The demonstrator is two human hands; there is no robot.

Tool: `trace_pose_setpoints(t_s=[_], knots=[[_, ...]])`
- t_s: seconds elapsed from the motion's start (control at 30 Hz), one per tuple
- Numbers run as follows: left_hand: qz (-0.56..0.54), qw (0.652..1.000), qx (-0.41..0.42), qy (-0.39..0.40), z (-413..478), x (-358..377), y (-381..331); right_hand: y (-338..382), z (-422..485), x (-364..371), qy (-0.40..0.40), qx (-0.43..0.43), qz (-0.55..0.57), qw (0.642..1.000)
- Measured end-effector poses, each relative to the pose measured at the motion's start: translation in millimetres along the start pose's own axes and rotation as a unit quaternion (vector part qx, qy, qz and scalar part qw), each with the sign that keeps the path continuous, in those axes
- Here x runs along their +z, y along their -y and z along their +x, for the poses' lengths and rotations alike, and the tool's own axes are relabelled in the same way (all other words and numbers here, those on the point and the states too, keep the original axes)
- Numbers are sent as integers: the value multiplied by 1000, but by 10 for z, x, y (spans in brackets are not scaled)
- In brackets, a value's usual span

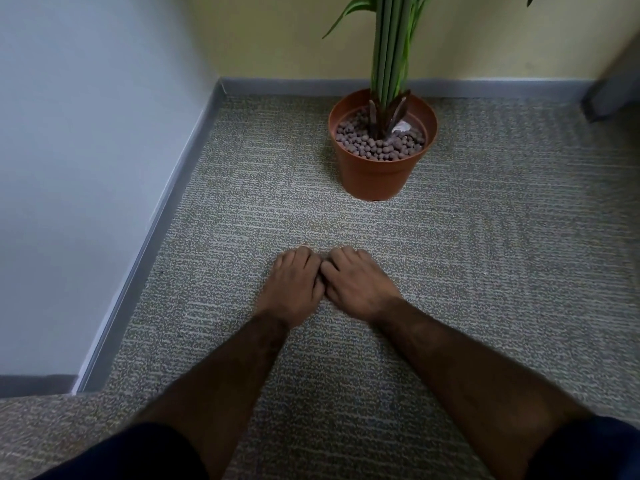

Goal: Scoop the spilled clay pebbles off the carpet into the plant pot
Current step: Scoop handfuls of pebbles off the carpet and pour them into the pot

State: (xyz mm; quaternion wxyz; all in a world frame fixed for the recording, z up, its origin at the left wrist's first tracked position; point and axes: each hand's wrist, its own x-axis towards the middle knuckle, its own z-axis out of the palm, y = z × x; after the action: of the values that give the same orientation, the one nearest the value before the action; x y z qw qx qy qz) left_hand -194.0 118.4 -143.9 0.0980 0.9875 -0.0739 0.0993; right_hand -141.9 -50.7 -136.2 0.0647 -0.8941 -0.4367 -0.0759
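A terracotta plant pot [377, 174] stands on the grey carpet [485, 254] near the back wall. Brown clay pebbles [377, 147] fill its top around green stems. My left hand [294, 285] and my right hand [356, 282] rest side by side on the carpet in front of the pot, backs up, fingers curled under and touching each other. Whatever lies under the curled fingers is hidden. No loose pebbles show on the carpet around the hands.
A blue-grey wall with a skirting board [145, 244] runs along the left. The yellow back wall [277, 39] stands just behind the pot. A dark object [609, 95] sits at the far right corner. My dark sleeves fill the bottom edge.
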Motion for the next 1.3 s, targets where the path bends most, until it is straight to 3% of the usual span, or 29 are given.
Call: trace_pose_setpoints(t_s=[0.23,0.57,0.7,0.8,0.87,0.9,0.97,1.03,1.07,1.1,1.17,1.2,1.23,1.3], knots=[[-2,1000,-19,18,17,-45,-30,-8,26,3,15,60,2,998],[39,999,-24,24,68,-83,-69,-5,15,0,-1,72,7,997],[12,996,-83,15,152,-92,-119,-38,59,-70,15,147,90,985],[-47,987,-154,-29,183,-98,-146,-59,85,-173,-17,255,189,948],[-135,962,-225,-76,207,-143,-193,-64,118,-256,-54,366,315,874],[-197,939,-262,-105,234,-171,-228,-60,133,-295,-82,420,407,807],[-347,862,-332,-162,310,-234,-318,-55,144,-355,-142,495,615,597],[-499,747,-398,-186,377,-312,-409,-60,133,-397,-167,507,765,361],[-568,676,-431,-189,403,-342,-449,-53,129,-403,-174,498,804,274],[-631,594,-462,-189,423,-360,-484,-31,132,-406,-181,489,826,214],[-738,421,-494,-184,469,-393,-574,61,158,-411,-198,472,847,147],[-770,355,-499,-181,502,-407,-623,114,178,-416,-207,466,851,124],[-789,308,-500,-181,542,-420,-671,162,198,-432,-217,461,854,107],[-807,253,-499,-188,619,-471,-764,213,222,-499,-243,453,853,90]])
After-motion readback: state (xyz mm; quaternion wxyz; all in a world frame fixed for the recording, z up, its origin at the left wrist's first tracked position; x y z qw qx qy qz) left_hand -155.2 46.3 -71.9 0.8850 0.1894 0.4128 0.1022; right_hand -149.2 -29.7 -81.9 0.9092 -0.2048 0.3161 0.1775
